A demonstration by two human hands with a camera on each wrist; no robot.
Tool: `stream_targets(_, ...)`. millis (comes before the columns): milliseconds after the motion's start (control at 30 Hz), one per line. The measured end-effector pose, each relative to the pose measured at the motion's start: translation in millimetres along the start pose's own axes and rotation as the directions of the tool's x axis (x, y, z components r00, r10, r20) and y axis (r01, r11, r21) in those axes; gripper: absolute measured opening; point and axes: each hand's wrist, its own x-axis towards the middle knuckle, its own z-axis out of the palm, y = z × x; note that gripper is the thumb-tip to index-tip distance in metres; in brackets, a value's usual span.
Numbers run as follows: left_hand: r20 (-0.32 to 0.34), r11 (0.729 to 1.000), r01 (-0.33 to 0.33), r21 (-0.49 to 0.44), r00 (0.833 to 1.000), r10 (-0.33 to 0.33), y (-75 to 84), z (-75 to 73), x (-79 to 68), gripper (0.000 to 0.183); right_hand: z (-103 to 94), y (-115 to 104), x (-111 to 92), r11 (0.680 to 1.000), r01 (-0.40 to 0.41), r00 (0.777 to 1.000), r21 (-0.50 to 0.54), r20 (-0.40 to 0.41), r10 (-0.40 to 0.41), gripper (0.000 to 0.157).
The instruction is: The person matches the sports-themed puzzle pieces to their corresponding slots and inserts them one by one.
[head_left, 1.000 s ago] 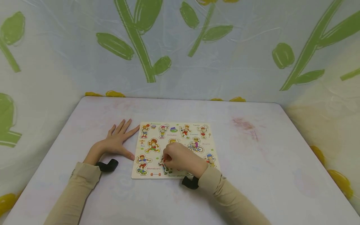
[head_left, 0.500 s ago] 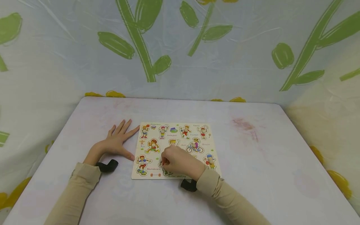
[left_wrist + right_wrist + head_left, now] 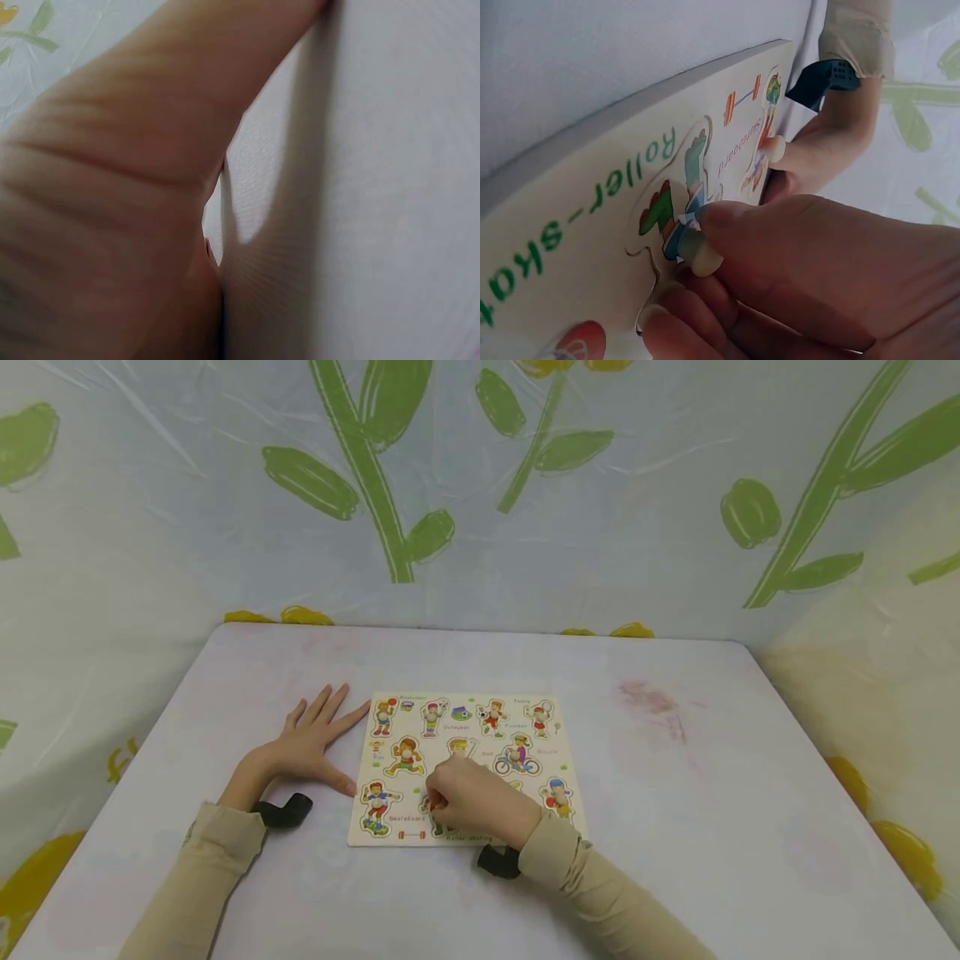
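A wooden peg puzzle board [image 3: 414,787] with cartoon sports figures lies on the table. My right hand [image 3: 476,802] is over its lower middle. In the right wrist view, thumb and fingers of that hand pinch a puzzle piece [image 3: 658,214] of a roller skater by its pale round knob [image 3: 703,259]. The piece lies at its outlined recess above the "Roller-skating" lettering, its upper part hidden by the fingers. My left hand [image 3: 309,745] is spread beside the board's left edge, fingers straight, with the thumb and index fingertips right at that edge. The left wrist view shows its skin close up, near the white surface.
Other knobbed pieces, such as the skateboarder [image 3: 377,807], the runner [image 3: 406,757] and the cyclist [image 3: 517,755], sit in the board. The white table [image 3: 675,827] has reddish stains at right. A leaf-printed sheet [image 3: 585,552] hangs behind it. Both wrists carry black mounts.
My right hand has shifted slightly left and turned a little over the roller-skater spot, with the piece still pinched. The left hand holds its place. The head view has tilted slightly.
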Motion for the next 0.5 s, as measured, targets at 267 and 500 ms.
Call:
stream_targets(267,0.020,1.000,0.001,-0.013,1.000,-0.001,-1.5,-5.0,-0.6,0.130,-1.9,-6,1,0.999,-0.028,0.999,-0.016,0.022,0.028,0.025)
stream_targets(500,0.022,1.000,-0.004,-0.014,1.000,0.004,-2.9,-10.8,1.9,0.129,-8.1,-3,2,0.999,0.033,0.999,-0.002,0.010,-0.033,0.016)
